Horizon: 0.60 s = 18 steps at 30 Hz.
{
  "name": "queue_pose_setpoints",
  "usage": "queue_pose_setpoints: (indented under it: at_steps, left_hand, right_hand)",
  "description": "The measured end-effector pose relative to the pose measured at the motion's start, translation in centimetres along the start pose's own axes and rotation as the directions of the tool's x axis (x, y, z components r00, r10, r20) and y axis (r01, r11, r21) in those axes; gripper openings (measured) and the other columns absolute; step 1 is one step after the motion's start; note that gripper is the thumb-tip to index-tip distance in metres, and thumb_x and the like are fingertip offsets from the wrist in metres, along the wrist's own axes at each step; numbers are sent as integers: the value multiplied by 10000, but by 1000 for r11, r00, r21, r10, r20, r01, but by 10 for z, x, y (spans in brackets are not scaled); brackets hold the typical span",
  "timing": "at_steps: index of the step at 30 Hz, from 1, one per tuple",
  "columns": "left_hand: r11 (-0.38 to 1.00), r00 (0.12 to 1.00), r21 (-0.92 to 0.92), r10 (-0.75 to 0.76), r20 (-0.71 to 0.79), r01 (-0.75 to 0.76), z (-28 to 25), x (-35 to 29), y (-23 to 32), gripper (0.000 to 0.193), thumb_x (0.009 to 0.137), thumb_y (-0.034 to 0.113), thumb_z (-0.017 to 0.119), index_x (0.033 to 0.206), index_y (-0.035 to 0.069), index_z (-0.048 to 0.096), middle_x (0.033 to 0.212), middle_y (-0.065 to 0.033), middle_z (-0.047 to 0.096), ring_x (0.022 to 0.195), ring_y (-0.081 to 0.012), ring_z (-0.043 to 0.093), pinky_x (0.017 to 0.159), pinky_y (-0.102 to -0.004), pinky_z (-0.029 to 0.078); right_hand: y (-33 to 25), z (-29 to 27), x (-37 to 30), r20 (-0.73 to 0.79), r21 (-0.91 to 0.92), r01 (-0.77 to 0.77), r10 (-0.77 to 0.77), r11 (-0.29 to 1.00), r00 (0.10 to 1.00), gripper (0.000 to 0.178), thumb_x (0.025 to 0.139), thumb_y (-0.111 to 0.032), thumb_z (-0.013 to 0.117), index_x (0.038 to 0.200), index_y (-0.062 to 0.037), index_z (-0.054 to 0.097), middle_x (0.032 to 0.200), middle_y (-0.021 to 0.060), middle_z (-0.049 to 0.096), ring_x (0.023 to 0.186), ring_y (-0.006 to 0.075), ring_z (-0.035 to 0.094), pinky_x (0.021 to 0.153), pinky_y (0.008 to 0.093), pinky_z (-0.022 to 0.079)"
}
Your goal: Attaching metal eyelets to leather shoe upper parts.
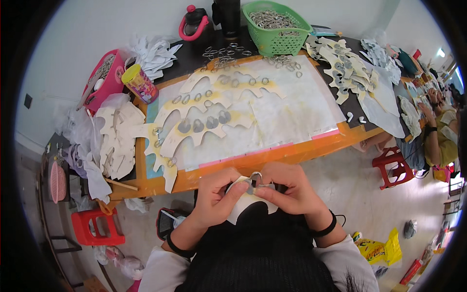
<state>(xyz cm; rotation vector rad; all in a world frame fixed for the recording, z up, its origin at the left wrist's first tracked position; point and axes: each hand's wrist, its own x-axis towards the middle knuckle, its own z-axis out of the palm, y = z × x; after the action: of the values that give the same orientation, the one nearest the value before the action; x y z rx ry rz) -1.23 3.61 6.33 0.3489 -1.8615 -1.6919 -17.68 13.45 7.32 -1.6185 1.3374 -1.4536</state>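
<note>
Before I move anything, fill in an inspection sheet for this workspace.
Surface: table edged with orange tape, bearing a yellow-stained white sheet.
Job's things: cream piece and metal ring between the hands; cream strips on the sheet, loose rings behind them.
Clutter: yellow-lidded can, pink basket, green basket of metal rings.
Hands: left hand and right hand both pinch the cream piece.
Cables: thin dark cord-like line beside the right wrist; kind unclear.
Surroundings: red stools at left and right; another person at far right.

Scalloped cream piece (239, 210), silver ring (256, 173) at top edge
</note>
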Motion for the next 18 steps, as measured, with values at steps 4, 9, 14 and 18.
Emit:
queue_pose_setpoints:
  at_steps: [4, 9, 14, 18]
  left_hand:
    - [985, 997, -167, -59, -57, 49, 9, -8, -3, 122, 890, 66, 550, 813, -24, 576, 717, 2, 535, 642, -35, 449, 554, -188, 340]
    - [983, 994, -162, -93, -63, 82, 12, -17, -6, 149, 904, 97, 531, 816, -14, 579, 713, 10, 525, 628, -32, 440, 547, -185, 339]
    - [993, 995, -67, -103, -16, 102, 3, -6, -21, 143, 909, 117, 519, 833, 15, 584, 707, 24, 515, 638, -26, 434, 543, -192, 341]
    - [975, 958, -44, -222, -184, 217, 5, -15, -31, 105, 911, 97, 504, 900, 26, 581, 769, 61, 467, 703, -27, 413, 595, -194, 360]
  right_hand:
    - [10, 2, -5, -10, 170, 65, -64, 983, 998, 93, 786, -59, 667, 759, -13, 591, 694, 49, 545, 641, 149, 493, 570, 262, 369]
    - [18, 5, -16, 60, 345, -22, 1, 939, 998, 69, 808, -63, 648, 784, -12, 609, 710, 40, 553, 654, 131, 487, 582, 257, 363]
    - [31, 1, -19, 53, 317, -67, 53, 946, 997, 95, 843, -111, 621, 843, -18, 606, 716, 18, 544, 652, 90, 463, 574, 252, 356]
    - [37, 6, -12, 85, 264, -166, 149, 950, 985, 198, 908, -173, 542, 815, -2, 579, 730, 17, 542, 713, 90, 490, 656, 253, 419]
